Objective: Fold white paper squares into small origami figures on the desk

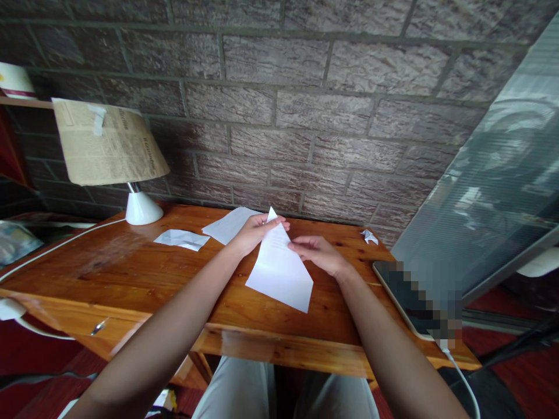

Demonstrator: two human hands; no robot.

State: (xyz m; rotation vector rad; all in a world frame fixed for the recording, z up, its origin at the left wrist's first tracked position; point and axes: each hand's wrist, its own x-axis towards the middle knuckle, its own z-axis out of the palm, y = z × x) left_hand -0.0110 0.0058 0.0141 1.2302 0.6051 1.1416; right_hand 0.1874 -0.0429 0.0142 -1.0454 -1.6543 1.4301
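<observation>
The flat dark tablet (414, 302) is blurred into blocks, its thin white cable (464, 381) runs off the bottom edge, and faint print on the white paper sheet (279, 273) is unreadably small

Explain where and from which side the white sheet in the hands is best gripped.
Probably the raised pointed top, pinched from the left as the left hand does: the white sheet lifts off the desk there, while its wide lower edge lies on it.
</observation>
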